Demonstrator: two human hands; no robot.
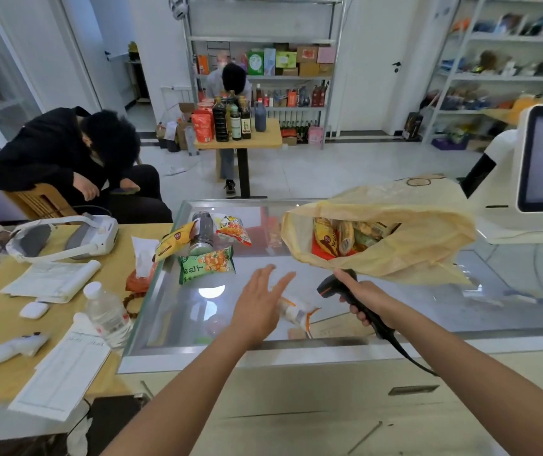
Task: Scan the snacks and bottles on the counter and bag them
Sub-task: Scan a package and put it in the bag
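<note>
One scanner [329,286], axis diagonal, head toward far left, in curled fingers of right hand [363,299]; left hand [257,307] fingers spread.

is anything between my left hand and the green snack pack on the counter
Nothing visible: only bare glass counter lies between the left hand and the green snack pack. The orange-and-white packet lies on the hand's other side, toward the scanner.

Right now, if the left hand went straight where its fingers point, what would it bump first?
Probably the yellow bag, at its left edge. The left hand points over bare glass counter toward it, but depth is unclear.
</note>
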